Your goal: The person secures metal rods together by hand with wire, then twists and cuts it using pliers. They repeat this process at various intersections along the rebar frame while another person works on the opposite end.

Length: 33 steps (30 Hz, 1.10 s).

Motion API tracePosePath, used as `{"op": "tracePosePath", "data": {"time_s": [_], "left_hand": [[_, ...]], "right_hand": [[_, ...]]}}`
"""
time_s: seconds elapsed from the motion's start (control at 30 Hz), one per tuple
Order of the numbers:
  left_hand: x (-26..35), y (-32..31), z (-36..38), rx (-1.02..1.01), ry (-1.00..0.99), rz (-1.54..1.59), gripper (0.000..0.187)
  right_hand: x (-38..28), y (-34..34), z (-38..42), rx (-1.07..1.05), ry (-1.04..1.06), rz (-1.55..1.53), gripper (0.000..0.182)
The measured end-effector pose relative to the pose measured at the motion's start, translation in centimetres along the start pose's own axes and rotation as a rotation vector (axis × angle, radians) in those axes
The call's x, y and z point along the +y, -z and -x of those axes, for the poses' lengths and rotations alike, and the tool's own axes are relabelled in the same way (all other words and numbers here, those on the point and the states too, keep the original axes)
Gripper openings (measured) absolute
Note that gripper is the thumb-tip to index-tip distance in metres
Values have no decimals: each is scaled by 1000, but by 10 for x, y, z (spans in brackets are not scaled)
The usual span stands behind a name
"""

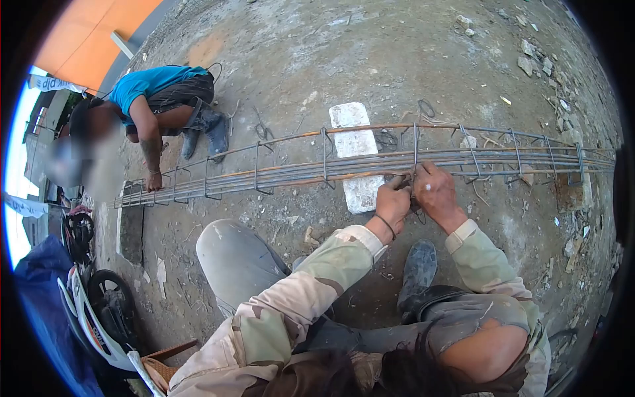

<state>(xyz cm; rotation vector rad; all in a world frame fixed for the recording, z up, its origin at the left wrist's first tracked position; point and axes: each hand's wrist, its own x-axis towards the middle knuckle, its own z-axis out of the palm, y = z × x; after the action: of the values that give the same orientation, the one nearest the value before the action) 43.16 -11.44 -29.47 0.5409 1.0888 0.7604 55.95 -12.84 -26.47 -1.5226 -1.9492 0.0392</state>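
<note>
A long rebar cage [291, 173] of several lengthwise bars and square stirrups stretches across the view, raised off the ground. My left hand [393, 206] is closed in a pinch at the near bars, below one stirrup [416, 147]. Pressed close beside it, my right hand [437, 193] has its fingers bent in at the same stirrup. Something thin and dark shows between the two hands, too small and covered to name. Beneath the cage lies a white, worn block [356, 142], just left of my hands.
A co-worker in a blue shirt [135, 89] crouches at the cage's left end, one hand on it. Blocks [130, 231] [573, 192] stand under both ends. Wire coils [262, 131] lie on the dirt. A motorcycle [99, 324] stands lower left; rubble [529, 63] lies right.
</note>
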Motion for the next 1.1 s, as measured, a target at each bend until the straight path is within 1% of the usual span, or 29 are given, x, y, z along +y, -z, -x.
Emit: {"op": "tracePosePath", "data": {"time_s": [0.03, 0.13, 0.2, 0.23, 0.27, 0.3, 0.33, 0.37, 0.43, 0.47, 0.5, 0.57, 0.6, 0.63, 0.7, 0.73, 0.77, 0.8, 0.83, 0.87, 0.9, 0.93, 0.97, 1.03, 1.07, 1.1], "left_hand": [[-1, 1, -8, -29, -91, -115, 31], [7, 0, -10, -21, -119, -154, 30], [1, -2, -11, 21, -139, -96, 27], [-3, -3, -11, 59, -157, -35, 24], [-2, -5, -9, 56, -149, -35, 24], [3, -8, -3, 51, -95, 19, 23], [10, -11, 2, 49, -49, 73, 23], [16, -15, 6, 60, -58, 69, 23], [22, -21, 8, 240, 20, -75, 24], [14, -20, 2, 295, -26, -209, 28], [10, -21, 1, 311, -39, -214, 28], [4, -21, 0, 222, -203, -209, 30], [4, -19, -1, 199, -164, -238, 31], [4, -14, -3, 211, -166, -242, 31], [5, -20, -5, 273, -141, -252, 31], [4, -18, -7, 255, -124, -189, 31], [11, -21, -1, 230, -97, -148, 28], [12, -25, -2, 283, -107, -99, 27], [28, -34, 12, 336, -16, -155, 26], [17, -27, 0, 308, -57, -118, 25], [18, -27, 0, 294, -27, -141, 25], [16, -27, -3, 290, -33, -165, 25], [14, -23, -7, 301, -51, -187, 25], [11, -22, -10, 286, -34, -189, 25], [12, -22, -9, 288, -27, -169, 24], [14, -22, -9, 276, -27, -178, 24]], "right_hand": [[4, 0, 2, 10, 13, -14, 11], [0, -1, 4, 58, 9, -75, 13], [-2, -2, 8, 86, -16, -116, 15], [-5, -2, 11, 142, -42, -120, 16], [-6, -3, 13, 200, -67, -123, 16], [-7, -4, 18, 195, -74, -120, 16], [-9, -6, 21, 258, -146, -165, 15], [-13, -11, 21, 324, -211, -222, 15], [-20, -13, 23, 353, -239, -232, 13], [-22, -14, 26, 381, -272, -217, 13], [-24, -18, 28, 386, -265, -237, 13], [-27, -23, 35, 404, -624, -682, 15], [-25, -27, 40, 369, -809, -867, 18], [-24, -33, 41, 363, -809, -879, 18], [-18, -36, 47, 458, -944, -1448, 21], [-14, -39, 51, 444, -976, -1556, 25], [-14, -36, 52, 446, -977, -1705, 23], [-8, -40, 53, 456, -992, -1805, 21], [2, -47, 57, 456, -1025, -1861, 21], [5, -46, 55, 415, -1040, -1853, 20], [12, -52, 57, 337, -1102, -1896, 20], [5, -44, 52, 339, -1212, -1863, 19], [11, -44, 52, 381, -1220, -1859, 19], [25, -48, 46, 266, -1264, -1664, 19], [22, -39, 37, 334, -1221, -1638, 20], [26, -46, 36, 351, -1218, -1637, 20]]}}
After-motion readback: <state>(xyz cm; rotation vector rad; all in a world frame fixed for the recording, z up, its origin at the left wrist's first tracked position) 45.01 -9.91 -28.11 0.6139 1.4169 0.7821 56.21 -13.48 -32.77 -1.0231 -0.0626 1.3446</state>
